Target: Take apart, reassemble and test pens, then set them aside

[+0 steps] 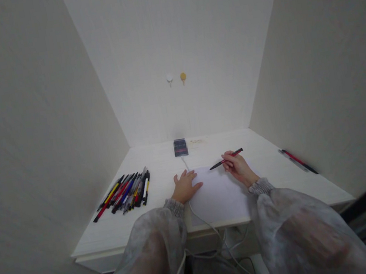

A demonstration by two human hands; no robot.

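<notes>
A red-and-black pen [218,164] is held in my right hand [236,165], its black tip pointing left, just over the upper part of a white sheet of paper [218,198]. Whether the tip touches the paper I cannot tell. My left hand [186,186] lies flat with fingers spread on the paper's left edge. A white cable [201,217] runs past that hand and over the front edge of the desk. To the left lies a pile of pens [125,192] in several colours.
Two pens [298,160] lie by the right wall. A phone [180,147] rests at the back of the white desk [158,155], joined to the cable. Two small hooks [183,77] are fixed to the back wall. Walls enclose the desk on both sides.
</notes>
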